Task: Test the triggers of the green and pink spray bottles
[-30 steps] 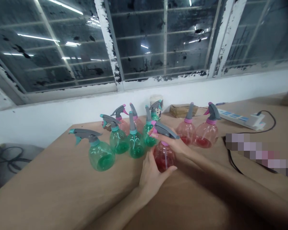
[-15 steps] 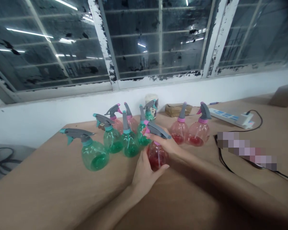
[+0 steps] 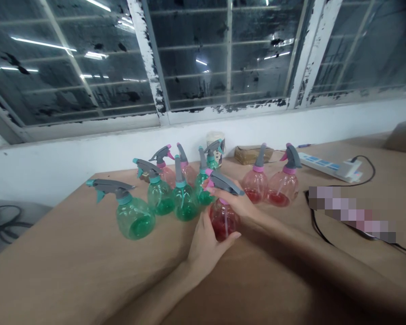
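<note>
A red spray bottle (image 3: 224, 222) with a pink collar and grey trigger head stands upright on the wooden table, between my hands. My left hand (image 3: 205, 243) cups its round body from the left and front, thumb across the lower side. Around the neck, just under the spray head, my right hand (image 3: 238, 202) is closed, its fingers reaching toward the pink trigger. Close by on the left are several green spray bottles, the nearest one (image 3: 136, 220) with its nozzle pointing left. Two pink spray bottles, one here (image 3: 255, 184) and one here (image 3: 283, 188), stand to the right.
Two more pink bottles (image 3: 167, 175) are behind the green ones. Along the wall stand a printed cup (image 3: 216, 135) and a brown packet (image 3: 252, 155). A white power strip (image 3: 328, 167) with a black cable lies at right, near a blurred-out object (image 3: 350, 214). A barred window rises behind.
The view has shifted slightly, moving the scene a little to the right. Both hands keep the same hold on the red spray bottle, and the other bottles stay in place.
</note>
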Motion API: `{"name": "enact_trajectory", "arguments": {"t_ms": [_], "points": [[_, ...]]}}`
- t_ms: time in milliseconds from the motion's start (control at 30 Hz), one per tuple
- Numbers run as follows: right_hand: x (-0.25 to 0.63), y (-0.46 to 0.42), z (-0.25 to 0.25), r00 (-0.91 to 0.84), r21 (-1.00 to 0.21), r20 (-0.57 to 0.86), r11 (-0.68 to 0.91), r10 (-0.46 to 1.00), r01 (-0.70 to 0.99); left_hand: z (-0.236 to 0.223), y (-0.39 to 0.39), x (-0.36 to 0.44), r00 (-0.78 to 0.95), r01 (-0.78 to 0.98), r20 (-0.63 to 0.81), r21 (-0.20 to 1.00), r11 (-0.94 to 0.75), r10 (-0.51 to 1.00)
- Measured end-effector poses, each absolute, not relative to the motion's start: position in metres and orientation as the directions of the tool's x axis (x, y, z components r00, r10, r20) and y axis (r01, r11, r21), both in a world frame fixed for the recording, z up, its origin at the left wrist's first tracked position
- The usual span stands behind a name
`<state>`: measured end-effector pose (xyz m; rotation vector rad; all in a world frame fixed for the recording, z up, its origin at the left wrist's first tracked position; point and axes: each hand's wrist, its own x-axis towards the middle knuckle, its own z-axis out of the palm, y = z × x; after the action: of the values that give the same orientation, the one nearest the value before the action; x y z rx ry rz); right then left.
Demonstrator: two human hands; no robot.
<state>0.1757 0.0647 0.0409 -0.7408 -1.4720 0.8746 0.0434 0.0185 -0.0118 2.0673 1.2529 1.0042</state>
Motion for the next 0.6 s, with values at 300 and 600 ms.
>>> {"name": "enact_trajectory", "arguments": {"t_ms": [300, 600], "points": [[0.1764, 0.0644, 0.0415, -0.160, -0.895, 0.446, 0.434, 0.881, -0.107, -0.0095, 0.0169, 0.0442, 0.306, 0.531, 0.320, 0.724, -0.440, 0.897], [0.1755, 0.0636, 0.0428, -0.157, -0.889, 0.458, 0.447, 0.875, -0.102, -0.0116, 0.0184, 0.0437, 0.306, 0.515, 0.333, 0.730, -0.449, 0.892]]}}
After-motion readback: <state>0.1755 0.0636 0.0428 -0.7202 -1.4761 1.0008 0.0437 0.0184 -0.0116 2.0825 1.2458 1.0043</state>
